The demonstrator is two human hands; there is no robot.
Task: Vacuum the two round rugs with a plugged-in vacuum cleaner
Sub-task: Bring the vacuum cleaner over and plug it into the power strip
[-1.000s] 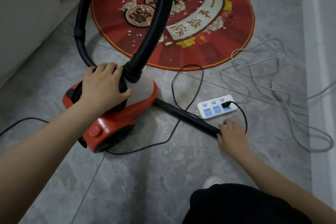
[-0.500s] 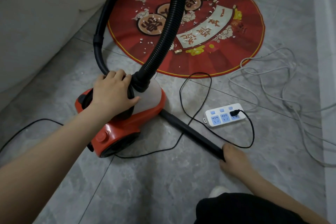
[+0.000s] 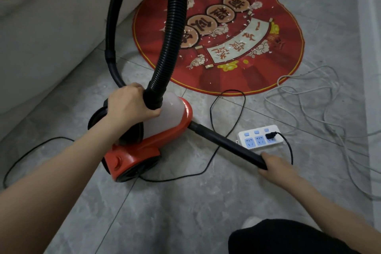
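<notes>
The round red rug (image 3: pixel 247 57), upper centre, is littered with white scraps, so vacuuming looks not yet begun; a second rug is out of view. The red vacuum cleaner (image 3: pixel 144 150) sits centre-left, left hand (image 3: pixel 129 105) gripping its top by the hose (image 3: pixel 173 27). Its translucent canister (image 3: pixel 167 117) shows no contents I can make out. The right hand (image 3: pixel 274 165) curls its fingers round the black wand (image 3: pixel 226 144). The plug (image 3: pixel 271 135) sits in the power strip (image 3: pixel 259 137).
</notes>
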